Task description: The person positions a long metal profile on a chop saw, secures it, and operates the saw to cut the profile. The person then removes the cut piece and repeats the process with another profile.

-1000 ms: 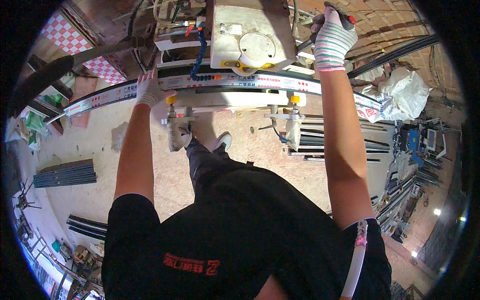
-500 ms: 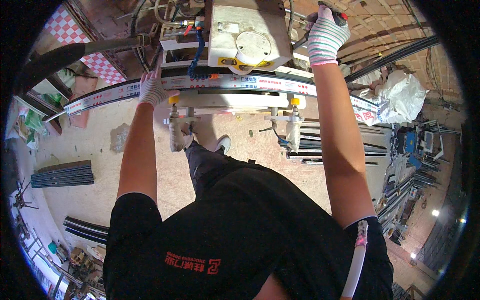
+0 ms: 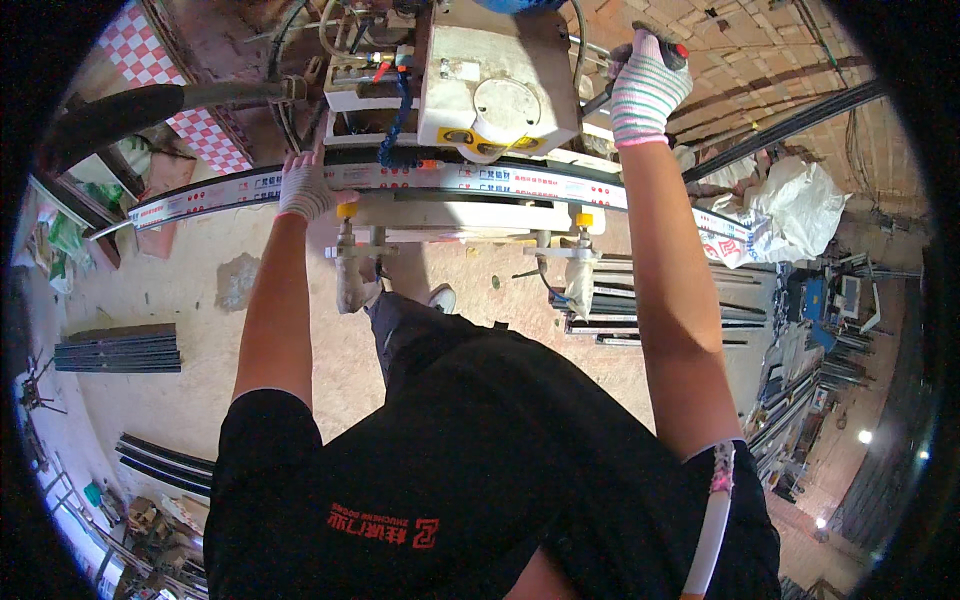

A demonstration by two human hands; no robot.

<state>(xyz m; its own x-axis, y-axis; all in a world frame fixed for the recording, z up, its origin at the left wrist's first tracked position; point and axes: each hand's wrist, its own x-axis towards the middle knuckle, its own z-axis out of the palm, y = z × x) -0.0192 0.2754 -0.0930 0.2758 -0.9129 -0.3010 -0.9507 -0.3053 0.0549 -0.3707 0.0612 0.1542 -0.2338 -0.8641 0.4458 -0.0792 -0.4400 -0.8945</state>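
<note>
A long metal profile (image 3: 430, 177), covered with white printed film, lies crosswise on a white machine (image 3: 500, 95). My left hand (image 3: 305, 190), in a striped knit glove, grips the profile left of the machine's head, its fingers over the far edge and its thumb toward the right. Up at the right, my right hand (image 3: 650, 95), gloved alike, is closed round a dark lever handle (image 3: 672, 55) with a red spot. Below the profile, two clamp cylinders with yellow caps (image 3: 584, 220) stand at the machine's near side. The underside of the profile is hidden.
A coiled blue air hose (image 3: 388, 125) hangs by the machine's head. Crumpled white plastic film (image 3: 795, 210) lies near the profile's right end. Dark profiles are stacked on the floor at the left (image 3: 118, 348) and the right (image 3: 690, 310). A checkered panel (image 3: 140, 50) stands at the far left.
The view has shifted slightly, so the machine and profile appear a little lower. Both hands keep their holds, with no clear movement against the machine.
</note>
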